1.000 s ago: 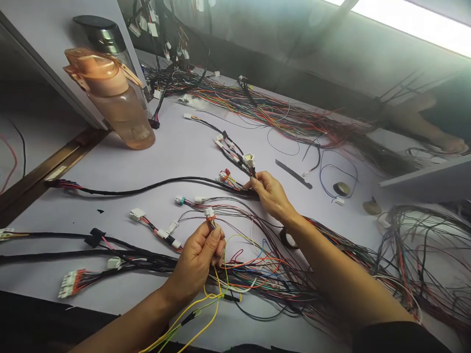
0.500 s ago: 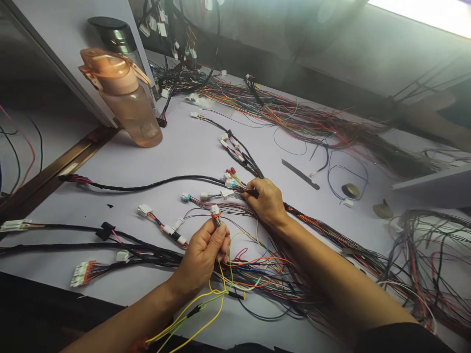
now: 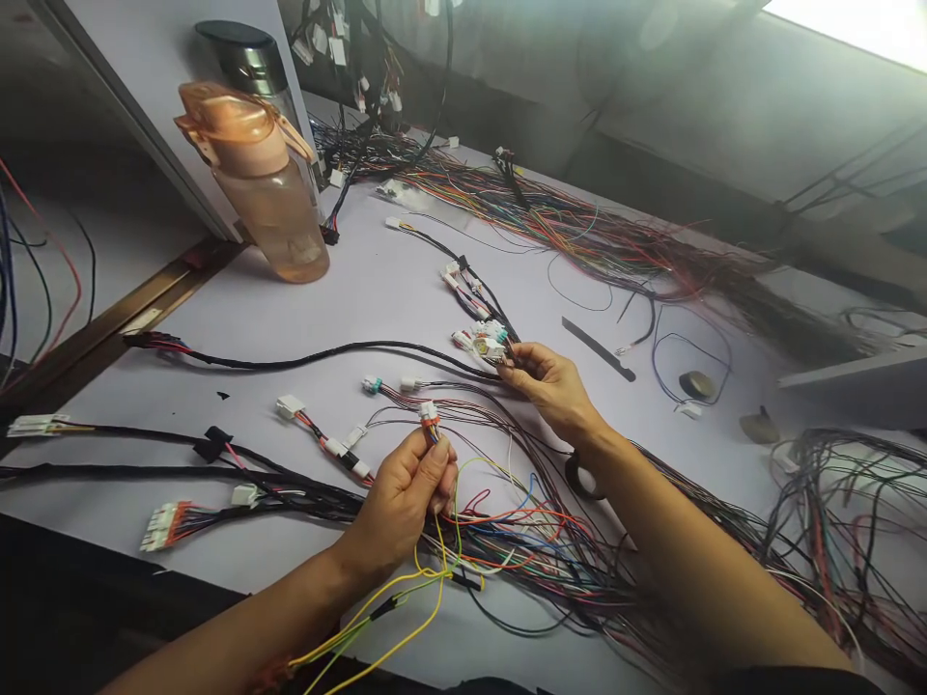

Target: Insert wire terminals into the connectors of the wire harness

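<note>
My left hand [image 3: 409,487] is closed around the wires just below a white and orange connector [image 3: 429,415], which points upward. Yellow and yellow-green wires [image 3: 406,584] hang beneath that hand. My right hand [image 3: 554,386] pinches a cluster of connectors [image 3: 489,340], white, teal and yellowish, by their wires. Under the cluster runs a black wrapped cable [image 3: 348,347]. Between the hands lie a teal connector [image 3: 372,385] and a white connector [image 3: 409,384] on thin dark wires. Left of my left hand rests a white connector [image 3: 291,406] on a short taped branch.
A peach water bottle [image 3: 271,212] stands at the back left beside a dark-lidded bottle [image 3: 242,58]. Loose wires [image 3: 507,198] heap along the back. A flat grey strip [image 3: 598,348] and a tape roll [image 3: 583,476] lie to the right. A multi-pin connector [image 3: 166,526] sits near the front edge.
My right hand has shifted right and slightly up, gathering the connectors into a raised bunch. The left hand keeps its hold on the white and orange connector's wires. The view has moved slightly.
</note>
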### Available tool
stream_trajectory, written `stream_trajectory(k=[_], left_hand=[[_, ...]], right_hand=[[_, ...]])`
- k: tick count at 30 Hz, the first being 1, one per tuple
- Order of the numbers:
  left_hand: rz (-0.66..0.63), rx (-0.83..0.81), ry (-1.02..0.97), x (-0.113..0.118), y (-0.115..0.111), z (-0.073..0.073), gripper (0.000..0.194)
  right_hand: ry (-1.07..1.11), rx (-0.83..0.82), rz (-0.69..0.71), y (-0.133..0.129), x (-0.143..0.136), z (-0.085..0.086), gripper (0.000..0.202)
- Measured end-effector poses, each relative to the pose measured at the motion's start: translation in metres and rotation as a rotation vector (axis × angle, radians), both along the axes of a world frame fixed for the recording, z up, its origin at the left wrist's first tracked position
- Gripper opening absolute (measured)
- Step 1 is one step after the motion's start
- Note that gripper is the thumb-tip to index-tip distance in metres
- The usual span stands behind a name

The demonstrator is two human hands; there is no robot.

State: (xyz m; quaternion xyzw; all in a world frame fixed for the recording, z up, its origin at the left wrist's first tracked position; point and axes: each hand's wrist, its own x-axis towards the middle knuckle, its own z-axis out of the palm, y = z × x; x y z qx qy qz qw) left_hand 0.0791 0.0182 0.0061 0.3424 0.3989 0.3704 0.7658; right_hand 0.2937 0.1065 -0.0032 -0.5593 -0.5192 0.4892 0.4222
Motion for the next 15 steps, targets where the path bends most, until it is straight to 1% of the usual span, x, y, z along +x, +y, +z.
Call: stream_trajectory(k=[3,9,13,15], left_hand=[[-0.001,0.008,0.008,0.000,0.000,0.000,0.027],[0.009,0.002,-0.013,0.000,0.000,-0.002,0.028],[0.022,-0.014,-0.033,0.000,0.001,-0.002,0.027],[0.041,-0.044,-0.044,0.001,0.001,-0.002,0.025]], right_hand=[[-0.020,-0.032,0.060,-0.001,0.003,0.004,0.030],[-0.013,-0.097,0.068,0.000,-0.001,0.013,0.031],[-0.029,-0.097,0.095,0.001,-0.002,0.013,0.032],[-0.065,-0.085,0.134,0.000,-0.001,0.012,0.030]])
